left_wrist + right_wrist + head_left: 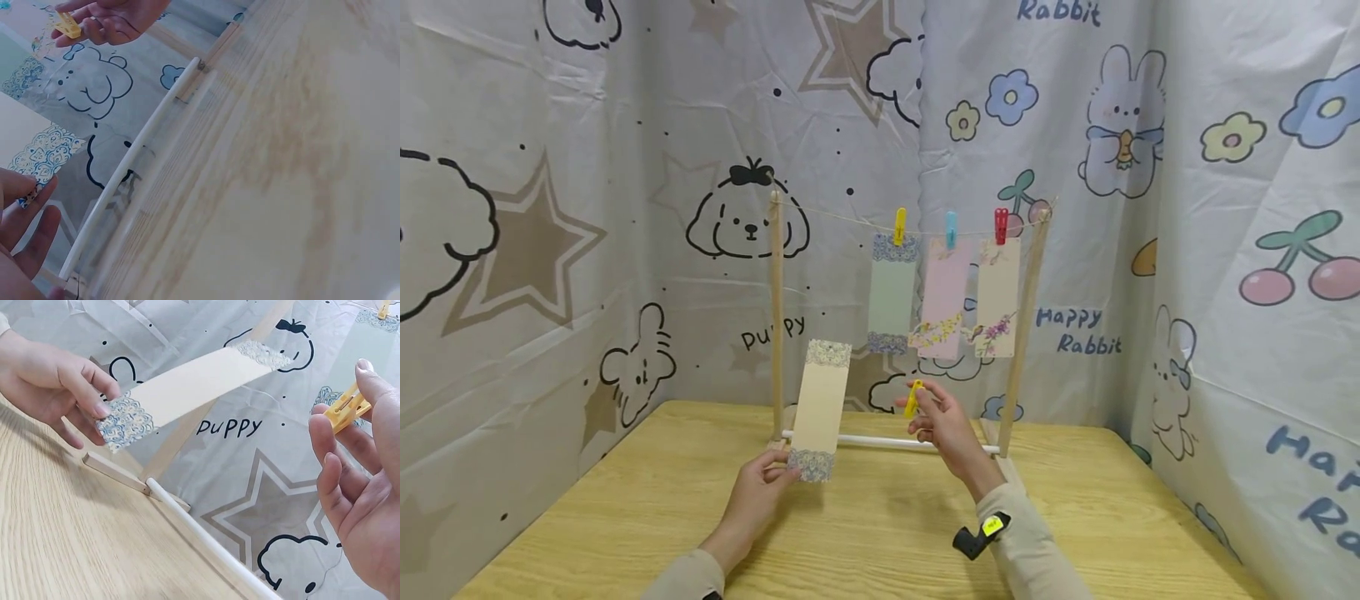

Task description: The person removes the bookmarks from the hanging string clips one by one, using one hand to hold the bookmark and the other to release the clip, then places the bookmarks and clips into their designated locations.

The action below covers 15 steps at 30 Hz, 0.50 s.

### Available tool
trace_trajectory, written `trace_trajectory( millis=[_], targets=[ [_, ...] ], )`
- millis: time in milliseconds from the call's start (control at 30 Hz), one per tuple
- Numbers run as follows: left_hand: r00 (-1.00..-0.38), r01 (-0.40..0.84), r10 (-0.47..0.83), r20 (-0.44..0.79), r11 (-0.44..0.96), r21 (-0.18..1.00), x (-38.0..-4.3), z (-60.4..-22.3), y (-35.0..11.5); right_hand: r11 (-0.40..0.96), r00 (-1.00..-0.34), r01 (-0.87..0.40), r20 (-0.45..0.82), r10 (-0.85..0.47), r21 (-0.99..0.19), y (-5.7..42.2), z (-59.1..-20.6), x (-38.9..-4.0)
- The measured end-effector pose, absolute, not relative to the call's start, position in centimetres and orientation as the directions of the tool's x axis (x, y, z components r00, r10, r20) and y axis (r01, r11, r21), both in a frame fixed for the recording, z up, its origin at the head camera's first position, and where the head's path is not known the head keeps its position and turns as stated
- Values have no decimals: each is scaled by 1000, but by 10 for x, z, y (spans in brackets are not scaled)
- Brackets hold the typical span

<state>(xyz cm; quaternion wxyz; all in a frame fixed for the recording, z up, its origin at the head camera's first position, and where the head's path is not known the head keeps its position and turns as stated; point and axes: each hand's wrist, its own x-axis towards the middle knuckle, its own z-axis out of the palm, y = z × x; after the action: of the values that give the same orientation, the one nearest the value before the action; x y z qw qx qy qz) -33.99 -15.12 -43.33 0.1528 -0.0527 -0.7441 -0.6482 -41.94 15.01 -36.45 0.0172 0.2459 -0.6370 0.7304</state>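
The left hand (762, 492) pinches one cream card (822, 408) at its lower edge, before the white bar (887, 442), and, across a gap, the right hand (949, 427) pinches one yellow clip (341, 417) before three hanging cards (943, 292).

At 10 o'clock our left hand (53, 378) pinches one blue lace-patterned end of a cream card (194, 381), which slants up toward 1 o'clock. At 3 o'clock our right hand (375, 500) holds a yellow clip (347, 411) between thumb and finger. Beyond it, at 2 o'clock, we see a green card (356, 359) with a second yellow clip (385, 309) at its top. A white rod (205, 531) runs from below the centre toward 5 o'clock, the tabletop (62, 531) lying at 8 o'clock.
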Motion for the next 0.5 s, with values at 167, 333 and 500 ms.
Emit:
trace_trajectory(
  millis=[167, 333, 500],
  targets=[
    [-958, 239, -118, 263, 184, 954, -333, -434, -154, -171, -887, -328, 366, -282, -929, 155, -369, -421],
    [-954, 238, -125, 271, 228, 944, -329, -436, -159, -162, -894, -320, 354, -274, -933, 160, -372, -422],
    [-955, 235, -119, 270, 247, 940, -327, -435, -162, -144, -894, -329, 357, -269, -933, 164, -374, -424]
  ],
)
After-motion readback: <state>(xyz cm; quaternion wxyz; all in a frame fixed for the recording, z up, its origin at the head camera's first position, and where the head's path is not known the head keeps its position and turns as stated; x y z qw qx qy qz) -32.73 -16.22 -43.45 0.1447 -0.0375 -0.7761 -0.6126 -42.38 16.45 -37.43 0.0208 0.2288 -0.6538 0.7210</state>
